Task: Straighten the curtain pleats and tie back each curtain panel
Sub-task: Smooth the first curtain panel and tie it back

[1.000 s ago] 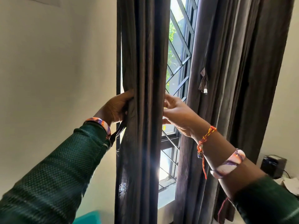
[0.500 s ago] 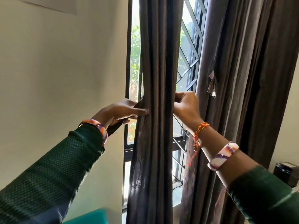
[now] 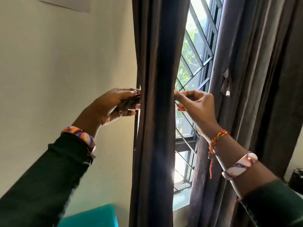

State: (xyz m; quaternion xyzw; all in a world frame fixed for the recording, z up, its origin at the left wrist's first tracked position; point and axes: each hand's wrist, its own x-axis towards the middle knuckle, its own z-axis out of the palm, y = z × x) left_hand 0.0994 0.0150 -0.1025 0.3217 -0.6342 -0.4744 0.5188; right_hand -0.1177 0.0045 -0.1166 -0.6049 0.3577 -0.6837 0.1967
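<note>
The left curtain panel [image 3: 157, 63] hangs gathered into a dark brown bundle of pleats before the window. My left hand [image 3: 113, 106] is at its left edge and holds a strip of dark tie-back fabric [image 3: 129, 102] between thumb and fingers. At the bundle's right edge my right hand [image 3: 195, 107] pinches the other end of the strip, most of which is hidden behind the curtain. The right curtain panel [image 3: 246, 95] hangs loose, with a short tie-back tab [image 3: 226, 84] dangling from it.
A window with a black diagonal grille [image 3: 196, 66] shows between the panels. The cream wall [image 3: 65, 63] fills the left side. A teal object [image 3: 91, 215] sits low at the bottom, and a dark device [image 3: 296, 177] stands at the far right edge.
Both hands have turned: the left now shows its palm side with the dark strip in it, the right pinches at the bundle's right edge. The view has shifted closer.
</note>
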